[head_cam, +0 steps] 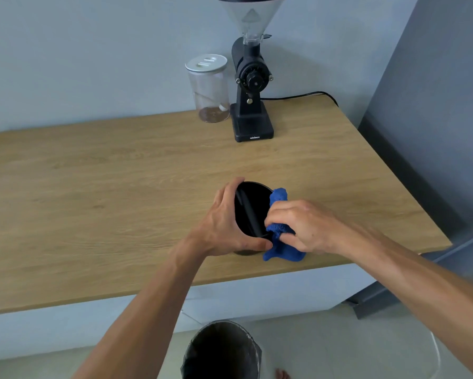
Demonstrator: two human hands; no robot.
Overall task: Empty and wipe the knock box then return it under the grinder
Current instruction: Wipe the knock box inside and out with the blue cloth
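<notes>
A round black knock box with a bar across its opening stands on the wooden counter near the front edge. My left hand wraps around its left side, thumb at the near rim. My right hand presses a blue cloth against the box's right rim; part of the cloth hangs down outside onto the counter. The black grinder with a clear hopper stands at the back of the counter, its base bare.
A clear jar with a white lid and a little brown grounds stands left of the grinder. The grinder's cable runs right along the wall. A dark bin sits on the floor below the counter edge. A grey wall closes the right side.
</notes>
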